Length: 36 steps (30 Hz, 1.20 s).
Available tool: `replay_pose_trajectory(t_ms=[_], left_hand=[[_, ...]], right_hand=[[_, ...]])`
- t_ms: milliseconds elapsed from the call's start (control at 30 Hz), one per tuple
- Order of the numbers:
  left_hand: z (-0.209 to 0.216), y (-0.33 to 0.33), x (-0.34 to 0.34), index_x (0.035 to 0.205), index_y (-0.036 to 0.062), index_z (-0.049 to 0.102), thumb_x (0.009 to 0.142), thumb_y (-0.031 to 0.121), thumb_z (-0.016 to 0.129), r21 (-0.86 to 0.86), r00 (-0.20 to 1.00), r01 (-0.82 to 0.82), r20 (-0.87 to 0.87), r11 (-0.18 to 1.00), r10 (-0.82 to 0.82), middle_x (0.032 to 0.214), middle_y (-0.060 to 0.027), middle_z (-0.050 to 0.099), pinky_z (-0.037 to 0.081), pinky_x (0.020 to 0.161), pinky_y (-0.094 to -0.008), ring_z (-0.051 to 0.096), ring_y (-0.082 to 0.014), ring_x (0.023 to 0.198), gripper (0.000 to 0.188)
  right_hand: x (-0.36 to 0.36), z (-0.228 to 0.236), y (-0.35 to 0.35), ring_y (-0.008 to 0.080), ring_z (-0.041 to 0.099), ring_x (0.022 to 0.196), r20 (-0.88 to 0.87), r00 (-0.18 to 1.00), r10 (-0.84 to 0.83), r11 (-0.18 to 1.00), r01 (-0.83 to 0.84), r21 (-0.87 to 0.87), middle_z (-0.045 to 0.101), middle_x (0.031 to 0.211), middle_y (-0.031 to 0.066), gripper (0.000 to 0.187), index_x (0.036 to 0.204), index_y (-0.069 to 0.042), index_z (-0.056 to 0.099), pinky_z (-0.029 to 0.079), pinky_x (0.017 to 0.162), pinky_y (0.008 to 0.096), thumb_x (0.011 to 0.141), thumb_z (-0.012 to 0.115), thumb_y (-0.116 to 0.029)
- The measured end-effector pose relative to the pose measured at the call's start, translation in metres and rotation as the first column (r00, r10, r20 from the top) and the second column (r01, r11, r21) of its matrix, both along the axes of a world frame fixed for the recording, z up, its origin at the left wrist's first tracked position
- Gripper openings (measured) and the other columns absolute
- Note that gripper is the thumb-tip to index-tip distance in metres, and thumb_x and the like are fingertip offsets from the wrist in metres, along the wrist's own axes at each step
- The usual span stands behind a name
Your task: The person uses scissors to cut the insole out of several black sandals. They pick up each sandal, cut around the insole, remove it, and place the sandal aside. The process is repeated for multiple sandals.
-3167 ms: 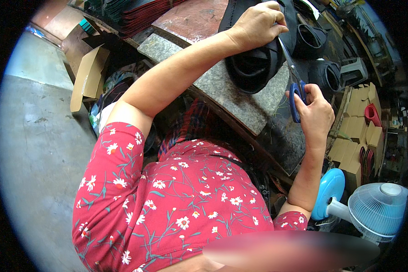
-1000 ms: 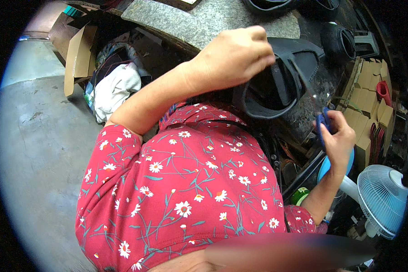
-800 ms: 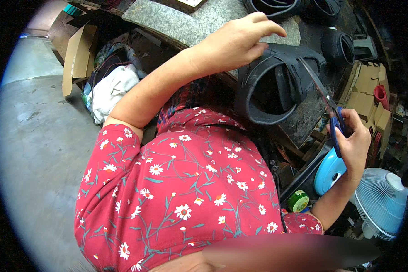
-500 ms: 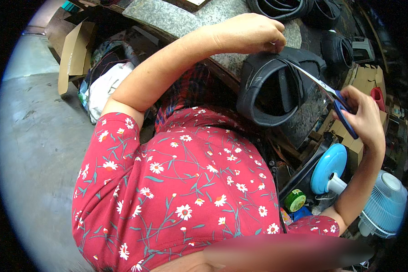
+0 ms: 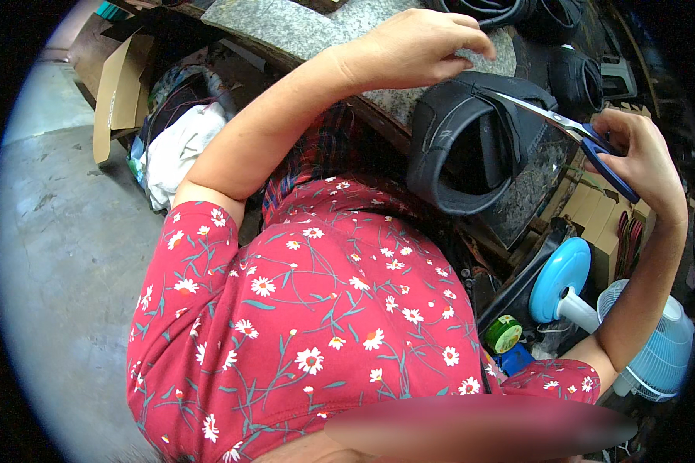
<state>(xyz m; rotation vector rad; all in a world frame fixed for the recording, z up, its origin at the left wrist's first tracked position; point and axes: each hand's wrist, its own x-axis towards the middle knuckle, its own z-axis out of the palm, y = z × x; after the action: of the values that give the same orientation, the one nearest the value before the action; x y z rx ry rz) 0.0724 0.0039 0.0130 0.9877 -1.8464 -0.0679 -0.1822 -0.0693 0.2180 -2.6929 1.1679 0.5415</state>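
A black sandal-like shoe (image 5: 432, 170) with wide straps and a thick sole stands at the bench's near edge, its opening facing me. My right hand (image 5: 642, 154) grips blue-handled scissors (image 5: 561, 122), with fingers in the handles. Their blades point left and lie close over the shoe's top strap, slightly parted near the pivot. Above the shoe's upper left side, my left hand (image 5: 432, 48) hovers with thumb and fingers apart. Nothing shows between those fingers.
More black shoes (image 5: 575, 81) sit at the back right. A grey stone slab (image 5: 286, 27) lies on the bench. To the right are cardboard boxes (image 5: 594, 216), a blue fan (image 5: 560, 279) and a green round container (image 5: 503, 335). White cloth (image 5: 179, 154) and an open carton (image 5: 121, 96) are at left.
My left hand has opened from a pinch and lifted off the shoe. My right hand and the scissors have shifted right, the blades drawing back a little.
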Motion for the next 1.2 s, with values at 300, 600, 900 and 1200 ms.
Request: replay_pose_trajectory(t_ms=[300,600,900,1200], left_hand=[[0.003,0.012,-0.003,0.085,0.0144,0.068,0.087,0.022,0.067,-0.062,0.945,-0.045,0.320,0.997,0.063,0.090,-0.0006,0.065,0.058,0.074,-0.0383,0.069,-0.0240,0.091,0.009],[0.007,0.030,0.004,0.093,0.0128,0.069,0.083,0.014,0.067,-0.059,0.968,-0.119,0.214,0.991,0.129,0.092,-0.0026,0.065,0.057,0.078,-0.0376,0.067,-0.0260,0.094,0.010],[0.022,0.103,0.002,0.149,0.0297,0.049,0.059,0.012,0.087,0.251,0.897,0.303,0.250,0.919,-0.364,0.151,-0.0171,0.044,0.043,0.112,-0.0481,0.045,-0.0398,0.137,0.099],[0.027,0.095,-0.025,0.116,0.0025,0.060,0.080,0.025,0.087,0.373,0.752,0.461,-0.646,0.805,-0.132,0.107,-0.0106,0.072,0.058,0.078,-0.0337,0.071,-0.0199,0.091,0.050]], right_hand=[[0.004,-0.005,0.009,0.0174,0.059,0.063,0.003,0.990,0.139,0.990,-0.139,-0.034,0.061,0.071,0.0104,0.039,0.084,0.002,0.067,0.047,0.062,0.0313,0.066,0.083,-0.028],[-0.010,0.002,-0.001,0.0127,0.058,0.065,0.018,1.000,-0.011,0.999,0.011,-0.032,0.063,0.072,0.0088,0.036,0.087,0.002,0.067,0.046,0.062,0.0285,0.065,0.085,-0.020],[-0.016,-0.015,-0.010,0.0092,0.059,0.067,-0.084,0.996,-0.019,1.000,0.018,-0.011,0.065,0.074,0.0070,0.030,0.087,0.003,0.068,0.046,0.061,0.0252,0.066,0.082,-0.012],[-0.080,-0.004,-0.004,0.0157,0.068,0.097,0.686,0.722,0.093,0.947,0.149,-0.285,0.070,0.108,0.0126,0.037,0.129,0.001,0.062,0.054,0.086,0.0280,0.095,0.067,-0.014]])
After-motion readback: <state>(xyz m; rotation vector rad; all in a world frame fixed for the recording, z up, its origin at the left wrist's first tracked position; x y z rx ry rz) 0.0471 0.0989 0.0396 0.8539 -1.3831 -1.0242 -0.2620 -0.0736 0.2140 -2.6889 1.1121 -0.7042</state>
